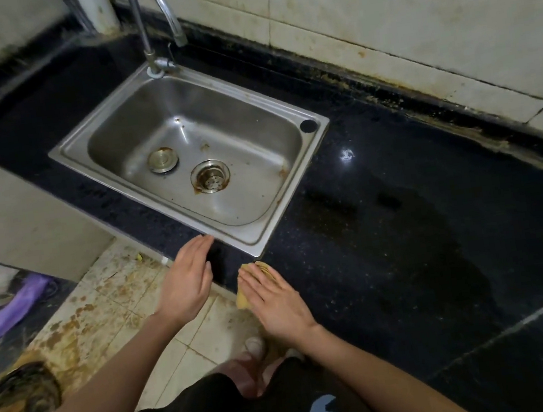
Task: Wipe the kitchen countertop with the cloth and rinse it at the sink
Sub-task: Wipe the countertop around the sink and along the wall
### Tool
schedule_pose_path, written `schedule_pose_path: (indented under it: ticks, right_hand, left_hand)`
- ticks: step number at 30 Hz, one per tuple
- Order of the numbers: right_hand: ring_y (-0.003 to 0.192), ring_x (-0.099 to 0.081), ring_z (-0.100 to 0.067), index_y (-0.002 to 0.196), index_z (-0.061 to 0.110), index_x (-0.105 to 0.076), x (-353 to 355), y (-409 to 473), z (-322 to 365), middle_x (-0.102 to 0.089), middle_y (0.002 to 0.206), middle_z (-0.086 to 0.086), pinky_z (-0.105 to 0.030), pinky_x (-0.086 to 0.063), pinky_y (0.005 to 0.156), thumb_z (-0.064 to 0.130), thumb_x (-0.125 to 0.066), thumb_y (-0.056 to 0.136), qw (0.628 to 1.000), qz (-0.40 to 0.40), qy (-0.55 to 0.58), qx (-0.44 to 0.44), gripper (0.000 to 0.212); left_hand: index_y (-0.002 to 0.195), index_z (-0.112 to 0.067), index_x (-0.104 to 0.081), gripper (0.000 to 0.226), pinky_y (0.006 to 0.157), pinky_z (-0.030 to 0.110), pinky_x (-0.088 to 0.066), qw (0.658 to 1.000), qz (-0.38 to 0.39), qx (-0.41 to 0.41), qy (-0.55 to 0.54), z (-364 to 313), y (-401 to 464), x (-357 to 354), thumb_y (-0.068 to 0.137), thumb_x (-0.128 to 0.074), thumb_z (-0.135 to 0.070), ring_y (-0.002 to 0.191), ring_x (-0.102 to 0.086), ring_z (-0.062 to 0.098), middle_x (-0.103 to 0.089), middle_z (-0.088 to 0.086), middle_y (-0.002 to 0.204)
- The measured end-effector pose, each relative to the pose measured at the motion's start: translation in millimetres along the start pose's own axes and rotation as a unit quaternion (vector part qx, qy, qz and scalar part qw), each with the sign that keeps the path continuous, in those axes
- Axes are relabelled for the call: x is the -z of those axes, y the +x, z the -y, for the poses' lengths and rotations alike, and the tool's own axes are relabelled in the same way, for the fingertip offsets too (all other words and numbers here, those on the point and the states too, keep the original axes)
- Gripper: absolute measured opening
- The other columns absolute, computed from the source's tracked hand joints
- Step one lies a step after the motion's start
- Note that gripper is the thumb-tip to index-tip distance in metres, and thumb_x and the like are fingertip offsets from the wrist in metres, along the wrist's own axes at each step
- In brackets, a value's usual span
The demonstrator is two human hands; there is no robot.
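Observation:
A yellow cloth (260,269) lies on the front edge of the black countertop (403,223), just below the sink's near corner. My right hand (275,300) presses flat on the cloth, fingers together, covering most of it. My left hand (186,279) hovers open over the counter's front edge, its fingertips close to the rim of the steel sink (299,188). The sink is dry-looking, with a rusty drain (210,176) and a loose plug (163,159). A curved tap (156,20) stands at the sink's far corner.
Stained white wall tiles (393,16) run behind the counter, with dirty grout along the back edge. A wet patch (420,220) darkens the counter right of the sink. Stained floor tiles (104,307), a purple item (11,312) and a dark bag (22,394) lie at lower left.

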State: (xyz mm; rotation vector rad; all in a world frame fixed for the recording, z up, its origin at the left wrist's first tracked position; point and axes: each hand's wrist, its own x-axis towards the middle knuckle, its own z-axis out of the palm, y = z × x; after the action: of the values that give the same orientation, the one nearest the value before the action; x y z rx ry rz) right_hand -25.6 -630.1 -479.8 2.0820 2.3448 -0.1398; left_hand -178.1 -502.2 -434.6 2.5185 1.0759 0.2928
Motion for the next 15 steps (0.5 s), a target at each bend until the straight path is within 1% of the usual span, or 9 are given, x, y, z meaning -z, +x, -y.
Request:
schedule_pose_path:
  ticks: [3,7,9,11,15]
  right_hand:
    - [0.130,-0.045,-0.018,0.129,0.011,-0.055,2.6,9.9,10.3,-0.053,0.136,-0.003,-0.035,-0.029,0.110,0.019,-0.032,0.081,0.999,-0.033,0.039,0.016,0.053]
    - [0.126,-0.050,-0.018,0.123,0.011,-0.060,5.3,29.5,25.7,-0.059,0.130,-0.002,-0.032,-0.027,0.110,0.009,-0.038,0.079,0.993,-0.096,0.067,0.030,0.050]
    - [0.121,-0.054,-0.019,0.117,0.011,-0.064,2.8,44.2,31.9,-0.063,0.124,-0.003,-0.032,-0.032,0.109,0.007,-0.043,0.079,0.985,-0.134,0.099,0.036,0.045]
    - [0.116,-0.058,-0.019,0.112,0.010,-0.067,3.6,60.4,40.0,-0.066,0.119,-0.003,-0.030,-0.039,0.105,0.008,-0.047,0.079,0.978,-0.163,0.126,0.026,0.039]
    - [0.099,-0.066,-0.014,0.100,0.010,-0.072,18.2,99.2,72.7,-0.071,0.103,-0.002,-0.023,-0.048,0.089,0.018,-0.051,0.081,0.963,-0.223,0.149,-0.038,0.030]
  left_hand:
    - [0.131,-0.001,-0.046,0.050,0.108,0.028,-0.020,1.000,-0.001,-0.005,0.009,7.2,-2.3,3.3,0.091,-0.028,-0.025,0.125,-0.038,0.024,-0.053,0.017,0.130]
    - [0.130,-0.002,-0.048,0.046,0.108,0.031,-0.022,0.999,-0.005,-0.043,0.024,25.0,-4.3,8.7,0.089,-0.035,-0.021,0.124,-0.037,0.022,-0.056,0.014,0.127]
    - [0.130,-0.003,-0.048,0.047,0.108,0.030,-0.023,0.998,-0.005,-0.052,0.023,39.2,-4.7,13.7,0.089,-0.036,-0.022,0.124,-0.037,0.022,-0.056,0.014,0.127]
    - [0.129,-0.002,-0.049,0.048,0.108,0.027,-0.021,0.998,-0.003,-0.061,0.024,55.8,-3.4,21.6,0.088,-0.038,-0.022,0.122,-0.037,0.022,-0.057,0.014,0.126]
    - [0.131,-0.003,-0.048,0.052,0.107,0.030,-0.023,0.996,0.002,-0.087,0.018,99.1,2.5,40.8,0.084,-0.039,-0.023,0.123,-0.036,0.021,-0.055,0.013,0.129]
